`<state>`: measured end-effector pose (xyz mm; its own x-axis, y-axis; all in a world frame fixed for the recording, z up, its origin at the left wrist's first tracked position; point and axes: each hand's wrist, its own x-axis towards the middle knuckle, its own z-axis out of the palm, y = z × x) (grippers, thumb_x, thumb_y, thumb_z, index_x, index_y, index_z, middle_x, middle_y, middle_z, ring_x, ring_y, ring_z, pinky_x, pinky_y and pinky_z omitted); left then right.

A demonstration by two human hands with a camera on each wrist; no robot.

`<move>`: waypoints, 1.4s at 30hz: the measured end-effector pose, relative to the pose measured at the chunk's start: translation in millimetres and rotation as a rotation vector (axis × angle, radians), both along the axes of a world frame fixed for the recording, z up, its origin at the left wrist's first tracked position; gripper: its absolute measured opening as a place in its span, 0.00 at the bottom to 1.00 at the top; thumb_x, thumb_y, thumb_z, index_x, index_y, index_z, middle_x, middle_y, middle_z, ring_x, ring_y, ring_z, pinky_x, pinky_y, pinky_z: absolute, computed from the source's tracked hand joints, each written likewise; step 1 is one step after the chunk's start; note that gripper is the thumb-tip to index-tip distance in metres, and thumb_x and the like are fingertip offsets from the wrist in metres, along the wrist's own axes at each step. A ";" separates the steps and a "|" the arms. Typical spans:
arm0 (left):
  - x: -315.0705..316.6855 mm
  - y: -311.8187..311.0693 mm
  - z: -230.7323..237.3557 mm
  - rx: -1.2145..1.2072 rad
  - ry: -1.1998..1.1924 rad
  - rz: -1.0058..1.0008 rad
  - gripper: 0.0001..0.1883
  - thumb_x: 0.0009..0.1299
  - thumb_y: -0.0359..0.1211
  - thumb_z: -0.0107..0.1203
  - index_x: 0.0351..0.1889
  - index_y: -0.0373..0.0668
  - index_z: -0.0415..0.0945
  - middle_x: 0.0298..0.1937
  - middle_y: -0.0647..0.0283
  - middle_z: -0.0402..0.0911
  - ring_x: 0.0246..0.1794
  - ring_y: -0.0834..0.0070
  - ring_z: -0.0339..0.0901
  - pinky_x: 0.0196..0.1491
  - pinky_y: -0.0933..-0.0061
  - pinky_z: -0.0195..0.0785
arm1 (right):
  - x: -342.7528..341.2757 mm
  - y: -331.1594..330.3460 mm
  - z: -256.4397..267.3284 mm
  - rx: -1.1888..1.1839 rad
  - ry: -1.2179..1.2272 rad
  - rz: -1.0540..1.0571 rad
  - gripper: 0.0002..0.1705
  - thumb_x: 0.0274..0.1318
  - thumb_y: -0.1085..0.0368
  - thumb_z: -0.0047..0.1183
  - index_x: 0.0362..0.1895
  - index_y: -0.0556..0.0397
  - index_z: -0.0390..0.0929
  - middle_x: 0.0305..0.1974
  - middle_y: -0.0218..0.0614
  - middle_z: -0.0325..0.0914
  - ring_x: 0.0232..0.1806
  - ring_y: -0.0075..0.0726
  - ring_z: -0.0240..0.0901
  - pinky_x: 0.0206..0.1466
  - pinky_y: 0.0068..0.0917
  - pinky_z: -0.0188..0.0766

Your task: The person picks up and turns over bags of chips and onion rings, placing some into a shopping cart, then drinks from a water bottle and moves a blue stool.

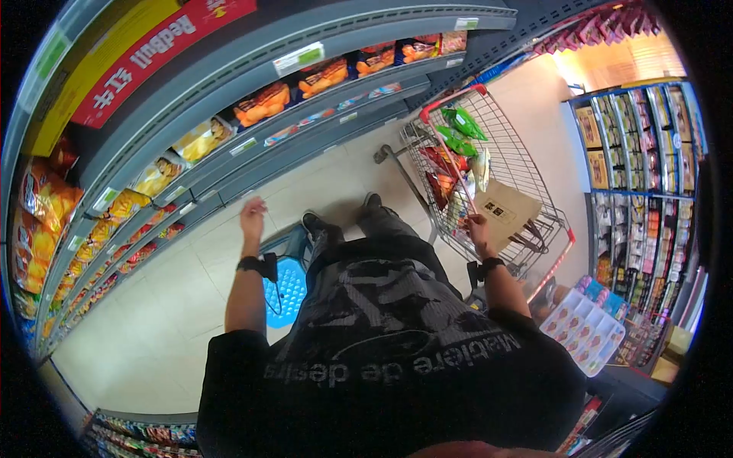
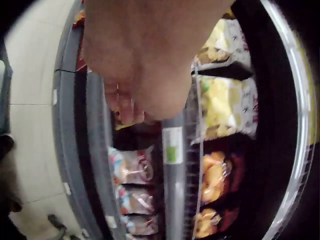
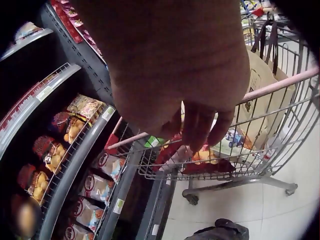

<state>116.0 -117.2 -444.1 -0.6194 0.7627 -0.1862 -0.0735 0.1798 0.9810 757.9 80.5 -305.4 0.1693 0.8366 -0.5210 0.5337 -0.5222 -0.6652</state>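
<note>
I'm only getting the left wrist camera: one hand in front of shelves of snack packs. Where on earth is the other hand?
Observer: The right hand is at the edge of a shopping cart; I can't tell whether it grips the rail.
Visitor: A cart! Is anything in it?
Observer: Yes, a brown bag with dark printing is in there, along with green packs.
Visitor: Fun. Any big sign around that I'm missing?
Observer: A red sign reading RedBull, in the upper left of the head view.
</note>
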 end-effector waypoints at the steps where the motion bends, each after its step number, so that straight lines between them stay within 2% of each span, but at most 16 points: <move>1: 29.9 2.0 14.5 -0.061 -0.036 -0.055 0.09 0.71 0.25 0.47 0.45 0.39 0.77 0.37 0.61 0.81 0.32 0.76 0.77 0.39 0.75 0.73 | 6.0 8.0 -2.6 0.036 0.003 0.021 0.10 0.57 0.67 0.52 0.40 0.62 0.74 0.34 0.40 0.78 0.31 0.29 0.75 0.30 0.26 0.71; 4: 86.2 7.2 31.0 -0.279 -0.305 -0.061 0.10 0.70 0.25 0.48 0.47 0.36 0.75 0.38 0.60 0.81 0.34 0.74 0.78 0.38 0.73 0.75 | 8.5 32.5 9.4 0.039 0.096 -0.034 0.08 0.58 0.65 0.51 0.40 0.52 0.75 0.32 0.31 0.79 0.32 0.26 0.76 0.31 0.24 0.69; 9: 126.7 -3.8 8.9 -0.374 -0.167 -0.124 0.11 0.67 0.28 0.53 0.47 0.39 0.76 0.38 0.59 0.82 0.35 0.73 0.80 0.37 0.73 0.74 | 21.1 109.4 11.4 0.012 0.252 -0.116 0.11 0.59 0.60 0.51 0.42 0.53 0.74 0.38 0.32 0.78 0.37 0.28 0.77 0.37 0.26 0.74; 13: 161.2 -22.0 74.3 -0.562 -0.200 -0.018 0.13 0.66 0.29 0.53 0.49 0.40 0.75 0.38 0.60 0.82 0.34 0.73 0.81 0.33 0.74 0.73 | 49.4 195.7 -19.9 -0.016 0.436 -0.206 0.20 0.60 0.54 0.52 0.50 0.52 0.71 0.40 0.34 0.77 0.38 0.30 0.75 0.40 0.29 0.73; 16: 186.4 -27.9 102.7 -0.687 -0.150 0.024 0.15 0.66 0.29 0.53 0.51 0.40 0.74 0.39 0.60 0.82 0.33 0.72 0.81 0.31 0.74 0.72 | 80.7 267.7 -68.5 -0.120 0.613 -0.186 0.26 0.57 0.52 0.55 0.55 0.52 0.67 0.41 0.35 0.75 0.36 0.32 0.73 0.39 0.31 0.72; 17: 196.0 -38.3 105.6 -0.667 -0.165 0.053 0.15 0.66 0.29 0.53 0.51 0.40 0.74 0.39 0.61 0.82 0.33 0.72 0.81 0.30 0.74 0.71 | 80.8 283.3 -77.2 -0.120 0.596 -0.302 0.29 0.55 0.51 0.56 0.57 0.49 0.64 0.41 0.36 0.71 0.37 0.34 0.72 0.34 0.30 0.70; 20: 216.7 -53.8 116.8 -0.588 -0.289 0.142 0.16 0.66 0.30 0.53 0.52 0.40 0.74 0.39 0.61 0.82 0.34 0.72 0.80 0.29 0.75 0.69 | 68.8 313.5 -82.3 -0.070 0.605 -0.450 0.20 0.57 0.56 0.53 0.48 0.54 0.67 0.20 0.27 0.61 0.18 0.29 0.63 0.16 0.25 0.59; 21: 226.8 -55.1 124.5 -0.578 -0.267 0.140 0.16 0.66 0.30 0.53 0.52 0.40 0.74 0.39 0.61 0.81 0.34 0.72 0.80 0.29 0.75 0.69 | 64.0 322.7 -90.8 -0.065 0.552 -0.511 0.25 0.57 0.57 0.54 0.54 0.56 0.65 0.27 0.35 0.68 0.24 0.35 0.69 0.22 0.26 0.66; 24: 257.9 -50.2 157.8 -0.568 -0.207 0.180 0.15 0.66 0.31 0.54 0.50 0.40 0.74 0.41 0.60 0.81 0.36 0.73 0.80 0.29 0.75 0.67 | 113.7 350.6 -181.1 0.401 0.038 0.715 0.26 0.57 0.52 0.54 0.57 0.45 0.64 0.44 0.39 0.66 0.41 0.38 0.69 0.39 0.30 0.72; 25: 264.9 -46.7 167.4 -0.596 -0.189 0.186 0.15 0.66 0.32 0.54 0.51 0.40 0.74 0.41 0.60 0.81 0.36 0.73 0.80 0.28 0.75 0.67 | 105.6 351.9 -183.1 0.384 0.038 0.700 0.26 0.58 0.51 0.53 0.57 0.45 0.64 0.45 0.39 0.66 0.42 0.38 0.69 0.40 0.30 0.71; 27: 277.2 -45.7 178.6 -0.635 -0.161 0.210 0.16 0.65 0.33 0.54 0.51 0.40 0.74 0.40 0.61 0.82 0.36 0.73 0.80 0.28 0.75 0.67 | 81.6 357.6 -170.8 -0.106 0.647 0.055 0.26 0.59 0.50 0.51 0.57 0.44 0.65 0.47 0.38 0.67 0.43 0.37 0.69 0.41 0.29 0.71; 28: 281.7 -46.2 180.2 -0.644 -0.150 0.225 0.16 0.65 0.33 0.54 0.51 0.40 0.74 0.40 0.61 0.82 0.36 0.73 0.80 0.29 0.75 0.67 | 73.3 360.7 -168.4 -0.224 0.769 -0.166 0.26 0.59 0.49 0.50 0.58 0.44 0.65 0.48 0.37 0.68 0.44 0.37 0.69 0.42 0.28 0.71; 30: 289.2 -49.4 182.6 -0.662 -0.150 0.253 0.16 0.65 0.34 0.54 0.50 0.41 0.75 0.40 0.61 0.82 0.36 0.74 0.81 0.29 0.75 0.68 | 60.9 366.4 -162.4 -0.286 0.764 -0.271 0.25 0.61 0.48 0.49 0.58 0.44 0.65 0.51 0.36 0.68 0.45 0.36 0.68 0.43 0.27 0.70; 33: 298.0 -54.7 182.4 -0.701 -0.160 0.286 0.17 0.65 0.35 0.55 0.50 0.40 0.75 0.39 0.61 0.82 0.36 0.74 0.80 0.30 0.75 0.69 | 45.9 374.2 -148.4 -0.336 0.618 -0.314 0.26 0.62 0.50 0.47 0.59 0.49 0.65 0.51 0.35 0.70 0.51 0.34 0.67 0.46 0.29 0.68; 39: 307.3 -54.9 189.2 -0.684 -0.176 0.307 0.17 0.64 0.34 0.55 0.50 0.39 0.75 0.39 0.61 0.82 0.35 0.75 0.80 0.30 0.75 0.68 | 41.2 366.0 -126.4 -0.168 0.501 -0.273 0.19 0.60 0.51 0.50 0.50 0.47 0.70 0.36 0.34 0.79 0.35 0.34 0.76 0.35 0.31 0.72; 42: 301.4 -57.5 185.6 -0.642 -0.206 0.302 0.17 0.64 0.33 0.55 0.50 0.39 0.75 0.38 0.61 0.82 0.34 0.76 0.79 0.30 0.75 0.68 | 74.1 374.9 -155.6 0.485 -0.908 0.930 0.12 0.57 0.56 0.52 0.41 0.46 0.74 0.32 0.33 0.81 0.30 0.34 0.79 0.29 0.32 0.72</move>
